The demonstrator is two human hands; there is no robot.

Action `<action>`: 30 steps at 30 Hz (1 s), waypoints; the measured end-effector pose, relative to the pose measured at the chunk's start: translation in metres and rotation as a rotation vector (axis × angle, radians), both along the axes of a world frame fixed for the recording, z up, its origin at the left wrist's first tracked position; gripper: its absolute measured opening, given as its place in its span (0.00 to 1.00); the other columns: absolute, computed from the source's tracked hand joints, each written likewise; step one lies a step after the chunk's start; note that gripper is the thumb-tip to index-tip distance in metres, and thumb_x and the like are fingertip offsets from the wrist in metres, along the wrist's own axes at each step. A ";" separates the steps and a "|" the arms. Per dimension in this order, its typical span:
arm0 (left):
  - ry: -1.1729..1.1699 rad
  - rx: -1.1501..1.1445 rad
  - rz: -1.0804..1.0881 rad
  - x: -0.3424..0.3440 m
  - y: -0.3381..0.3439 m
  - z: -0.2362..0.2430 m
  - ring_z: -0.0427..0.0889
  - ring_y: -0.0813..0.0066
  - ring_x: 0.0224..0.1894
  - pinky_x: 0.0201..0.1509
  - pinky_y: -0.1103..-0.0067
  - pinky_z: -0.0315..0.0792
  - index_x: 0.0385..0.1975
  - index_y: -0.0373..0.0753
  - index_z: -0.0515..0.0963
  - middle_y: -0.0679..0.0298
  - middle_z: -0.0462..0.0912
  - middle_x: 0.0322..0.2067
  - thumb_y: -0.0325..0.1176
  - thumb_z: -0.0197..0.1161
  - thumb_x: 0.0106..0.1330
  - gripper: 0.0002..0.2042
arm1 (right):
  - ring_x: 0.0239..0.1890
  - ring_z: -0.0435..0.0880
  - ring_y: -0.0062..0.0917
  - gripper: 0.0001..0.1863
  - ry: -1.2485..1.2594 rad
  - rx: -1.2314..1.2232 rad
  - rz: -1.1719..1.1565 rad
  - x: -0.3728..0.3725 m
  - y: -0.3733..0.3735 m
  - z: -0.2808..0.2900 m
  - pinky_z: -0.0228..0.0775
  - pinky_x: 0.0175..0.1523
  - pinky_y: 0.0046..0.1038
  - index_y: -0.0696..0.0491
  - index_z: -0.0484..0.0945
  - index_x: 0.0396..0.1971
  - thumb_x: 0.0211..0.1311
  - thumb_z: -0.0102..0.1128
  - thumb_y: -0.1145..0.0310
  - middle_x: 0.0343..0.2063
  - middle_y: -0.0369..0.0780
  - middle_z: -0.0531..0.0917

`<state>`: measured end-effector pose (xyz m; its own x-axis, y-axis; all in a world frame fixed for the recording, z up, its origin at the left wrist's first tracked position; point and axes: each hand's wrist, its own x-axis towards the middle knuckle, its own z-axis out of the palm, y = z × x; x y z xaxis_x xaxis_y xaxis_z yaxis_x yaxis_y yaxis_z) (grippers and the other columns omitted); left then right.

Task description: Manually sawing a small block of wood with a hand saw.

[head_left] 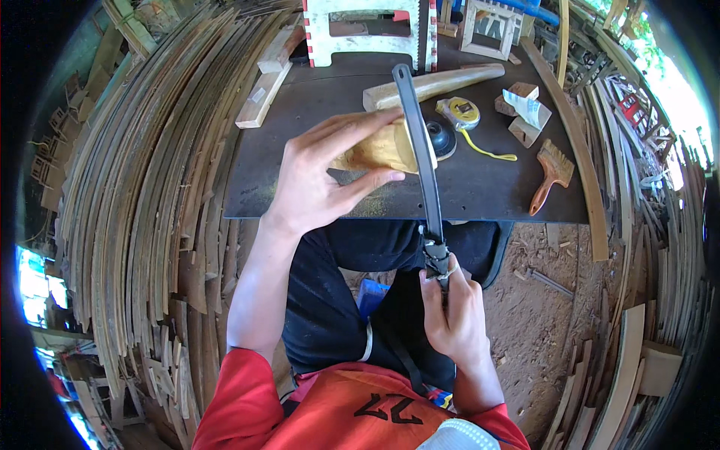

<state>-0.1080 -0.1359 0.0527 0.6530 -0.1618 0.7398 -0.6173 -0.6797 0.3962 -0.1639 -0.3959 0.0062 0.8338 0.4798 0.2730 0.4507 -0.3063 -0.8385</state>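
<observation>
Currently, in your left hand (322, 169): one wooden block (373, 153), pinched between thumb and fingers, over the near part of the table (300, 150). In your right hand (456, 315): one long dark tool, seemingly a file (420, 135), its handle (436, 257) clasped, the blade crossing the block's right-hand end; whether metal meets wood cannot be told.

Working notes: the step looks like smoothing that end. Keep your left thumb and fingertips back from the blade, lay the file flat to the wood, and favour long, even strokes with light pressure; turn the block slightly between passes. Bracing it on the table would likely steady it.

Materials: block, yellowish, rounded, smooth-looking. File, flat, narrow, metal, round-tipped with one hole; handle, ragged dark wrapping. Table, dark, flat, dusted with fine yellow sawdust (369, 202). Beyond: one pale timber (450, 82), tapering; one tape measure (460, 112), yellow, ribbon out; one disc (442, 141), black, round; one brush (553, 175), stiff-looking bristles, orange grip.
</observation>
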 end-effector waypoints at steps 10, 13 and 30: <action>0.021 0.004 0.025 0.002 0.003 -0.005 0.87 0.60 0.55 0.57 0.68 0.80 0.61 0.34 0.80 0.50 0.86 0.53 0.33 0.83 0.51 0.34 | 0.15 0.80 0.44 0.20 -0.029 -0.036 0.003 0.000 -0.004 -0.012 0.67 0.21 0.39 0.73 0.72 0.50 0.67 0.62 0.71 0.15 0.49 0.78; 0.040 0.013 0.034 0.001 0.003 -0.002 0.87 0.60 0.55 0.58 0.68 0.80 0.60 0.34 0.80 0.50 0.86 0.53 0.32 0.83 0.51 0.34 | 0.15 0.81 0.44 0.21 -0.018 -0.019 0.012 -0.001 -0.001 -0.012 0.68 0.22 0.39 0.74 0.73 0.51 0.67 0.61 0.71 0.15 0.49 0.78; 0.007 0.082 0.021 0.010 -0.018 0.005 0.87 0.60 0.53 0.57 0.68 0.81 0.59 0.37 0.82 0.58 0.88 0.51 0.30 0.81 0.52 0.31 | 0.16 0.82 0.44 0.21 -0.025 -0.040 -0.059 0.009 -0.001 -0.006 0.72 0.24 0.41 0.72 0.72 0.50 0.69 0.60 0.68 0.13 0.49 0.77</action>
<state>-0.0979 -0.1541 0.0577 0.6617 -0.2073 0.7205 -0.5998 -0.7230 0.3429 -0.1548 -0.3965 0.0001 0.8539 0.4412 0.2761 0.4520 -0.3656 -0.8136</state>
